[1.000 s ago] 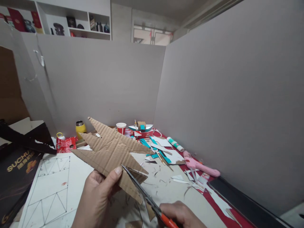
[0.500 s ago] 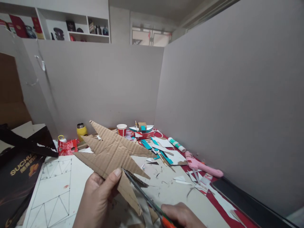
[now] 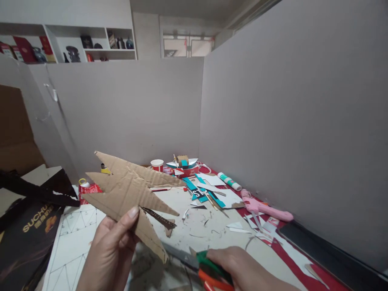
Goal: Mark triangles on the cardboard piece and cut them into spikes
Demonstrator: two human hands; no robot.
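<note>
A spiky, star-like piece of corrugated cardboard [image 3: 130, 188] is held up in front of me. My left hand [image 3: 109, 242] grips its lower edge, thumb on top and fingers beneath. A narrow cut-edged strip [image 3: 159, 218] hangs at the gap between two lower points. In my right hand [image 3: 233, 262] are scissors [image 3: 212, 270] with green and orange handles. Their grey blades point left, below the cardboard's lower right tip and apart from the cut; the blades are partly blurred.
Paper scraps and teal strips [image 3: 218, 198] litter the table. A pink glue gun [image 3: 266, 210] and a black flat object [image 3: 321, 254] lie along the right partition. A paper cup [image 3: 157, 165] and small model boat [image 3: 182, 162] stand behind. A black box [image 3: 33, 226] is at left.
The scissors have come out of the gap in the cardboard and moved down. My left hand and the cardboard have shifted left in view, as the camera has turned slightly.
</note>
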